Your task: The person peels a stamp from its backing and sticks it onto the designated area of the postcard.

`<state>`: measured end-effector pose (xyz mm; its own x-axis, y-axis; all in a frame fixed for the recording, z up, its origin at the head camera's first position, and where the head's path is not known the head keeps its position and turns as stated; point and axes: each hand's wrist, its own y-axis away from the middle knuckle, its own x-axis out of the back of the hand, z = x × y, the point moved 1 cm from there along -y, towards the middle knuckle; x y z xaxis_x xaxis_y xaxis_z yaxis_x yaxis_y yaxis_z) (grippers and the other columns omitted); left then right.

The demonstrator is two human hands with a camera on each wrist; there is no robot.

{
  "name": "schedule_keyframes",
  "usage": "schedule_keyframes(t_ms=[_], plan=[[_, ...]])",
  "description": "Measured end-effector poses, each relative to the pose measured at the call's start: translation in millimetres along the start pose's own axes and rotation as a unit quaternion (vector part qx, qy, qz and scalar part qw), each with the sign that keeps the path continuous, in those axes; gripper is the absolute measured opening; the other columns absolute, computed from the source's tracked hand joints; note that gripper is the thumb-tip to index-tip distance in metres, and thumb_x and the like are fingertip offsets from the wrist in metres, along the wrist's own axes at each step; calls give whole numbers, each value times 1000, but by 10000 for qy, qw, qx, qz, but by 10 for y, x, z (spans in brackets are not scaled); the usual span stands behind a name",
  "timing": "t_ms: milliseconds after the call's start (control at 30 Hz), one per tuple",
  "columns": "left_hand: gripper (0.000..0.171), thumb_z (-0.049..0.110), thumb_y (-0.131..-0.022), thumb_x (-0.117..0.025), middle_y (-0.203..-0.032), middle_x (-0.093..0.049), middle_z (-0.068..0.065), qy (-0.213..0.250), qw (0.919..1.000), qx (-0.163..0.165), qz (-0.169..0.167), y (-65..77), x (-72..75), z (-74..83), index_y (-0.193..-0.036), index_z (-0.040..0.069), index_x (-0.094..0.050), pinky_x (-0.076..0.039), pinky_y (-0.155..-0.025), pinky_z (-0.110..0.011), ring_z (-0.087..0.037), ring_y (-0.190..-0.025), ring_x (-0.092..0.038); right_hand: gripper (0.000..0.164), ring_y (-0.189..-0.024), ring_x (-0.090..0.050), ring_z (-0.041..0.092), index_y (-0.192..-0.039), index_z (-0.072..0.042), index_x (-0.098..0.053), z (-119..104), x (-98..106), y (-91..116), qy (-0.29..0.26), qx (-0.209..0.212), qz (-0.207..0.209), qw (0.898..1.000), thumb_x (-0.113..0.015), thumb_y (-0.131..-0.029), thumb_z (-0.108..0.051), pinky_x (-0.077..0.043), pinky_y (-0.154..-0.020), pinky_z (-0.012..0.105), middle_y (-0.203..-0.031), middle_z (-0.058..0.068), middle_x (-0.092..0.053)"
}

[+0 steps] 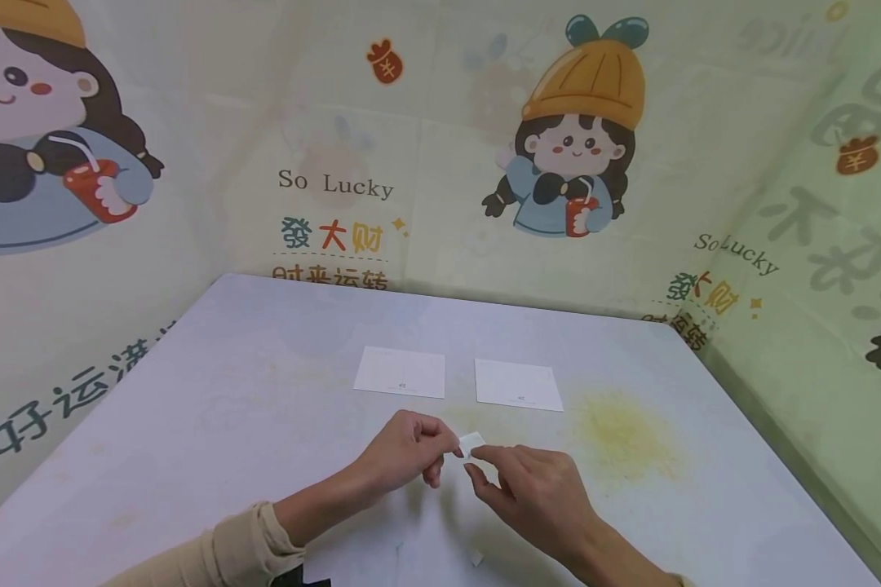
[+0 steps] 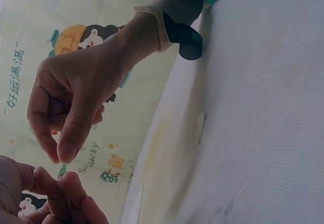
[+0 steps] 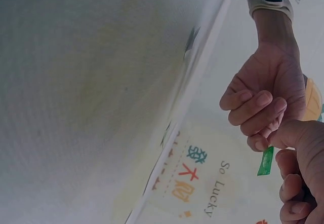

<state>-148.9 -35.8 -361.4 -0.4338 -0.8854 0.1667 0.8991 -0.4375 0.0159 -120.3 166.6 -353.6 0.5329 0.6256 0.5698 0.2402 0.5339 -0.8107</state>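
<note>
From afar I'm watching the left hand (image 1: 405, 450) pinching the slip (image 1: 473, 441) above the table (image 1: 213, 416) while the right hand (image 1: 539, 493) is nipping its edge between thumb and forefinger, probably because so small a piece is needing steadying from both sides.

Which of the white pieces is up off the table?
The small white piece at the fingertips of the left hand; the two larger white cards and the tiny pale scrap lie on the table.
</note>
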Motion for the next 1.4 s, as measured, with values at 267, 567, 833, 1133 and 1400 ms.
schedule_keyframes(t_ms=[267,567,833,1133,1400], plan=[[21,21,-96,-64,-53,-55,0,-65,9999,-83,-82,16,-16,23,-89,5,-76,-40,-63,-29,-13,-57,-61,27,-44,-34,-2,-89,-14,-73,-6,1,10,16,-33,-85,10000,-55,-103,-28,-23,-46,5,-54,-11,-49],[23,18,-96,-62,-53,-55,0,-138,9998,-66,-113,19,-21,33,-93,1,-77,-34,-56,-26,-12,-56,-61,29,-45,-32,-4,-87,-15,-72,-8,-2,17,111,-14,-164,9998,-49,-102,-23,-19,-47,5,-54,-14,-45],[22,19,-96,-61,-53,-56,0,-342,9993,-151,-101,17,-27,53,-92,4,-77,-33,-53,-25,-13,-58,-61,28,-45,-28,-5,-87,-16,-67,26,-5,16,185,-105,-235,9995,-44,-101,-21,-16,-47,5,-52,-13,-42],[22,20,-97,-62,-55,-60,1,-585,9970,-495,-59,-17,-37,15,-92,3,-75,-41,-58,-24,-10,-58,-56,6,-44,-30,-5,-89,-14,-67,104,11,25,-97,-456,-223,9987,-61,-92,-14,-21,-45,5,-50,-13,-43],[21,22,-99,-60,-66,-70,1,-1235,9887,-823,199,-56,-21,-2,-98,5,-73,-36,-50,-24,-8,-53,-46,16,-46,-30,-8,-90,-16,-67,205,-3,58,-245,-912,-281,9951,-55,-98,-22,-25,-44,5,-51,-15,-44]])
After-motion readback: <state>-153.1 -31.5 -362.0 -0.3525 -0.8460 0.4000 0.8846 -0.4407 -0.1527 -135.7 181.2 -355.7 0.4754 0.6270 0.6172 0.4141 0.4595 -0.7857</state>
